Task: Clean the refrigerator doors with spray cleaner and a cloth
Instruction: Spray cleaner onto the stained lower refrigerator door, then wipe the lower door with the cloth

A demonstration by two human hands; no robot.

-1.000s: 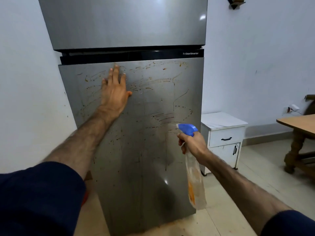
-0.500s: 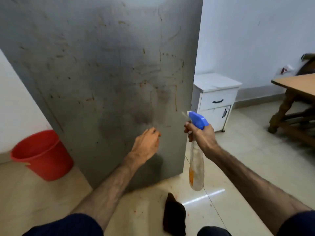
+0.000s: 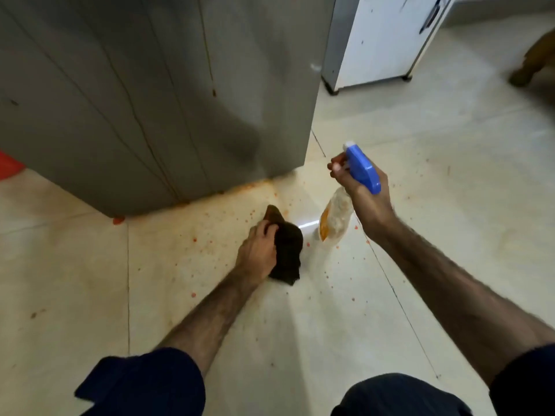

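The grey refrigerator door (image 3: 156, 94) fills the upper left, its lower part streaked with thin brown drip lines. On the floor just in front of it lies a dark brown cloth (image 3: 286, 247), and my left hand (image 3: 258, 250) grips it from the left side. My right hand (image 3: 360, 196) holds a spray bottle (image 3: 336, 219) by its neck, with the blue trigger head (image 3: 362, 168) pointing toward the door's bottom right corner. The clear bottle hangs above the floor with a little orange liquid in it.
The pale tiled floor (image 3: 435, 205) is speckled with orange drops near the refrigerator base. A white cabinet (image 3: 387, 37) stands at the upper right beside the fridge. A red bucket edge (image 3: 9, 165) shows at far left, and a wooden table leg (image 3: 531, 61) at far right.
My view has dropped from the door to the floor. My left hand left the door, came down and took hold of the cloth. The spray bottle stayed in my right hand.
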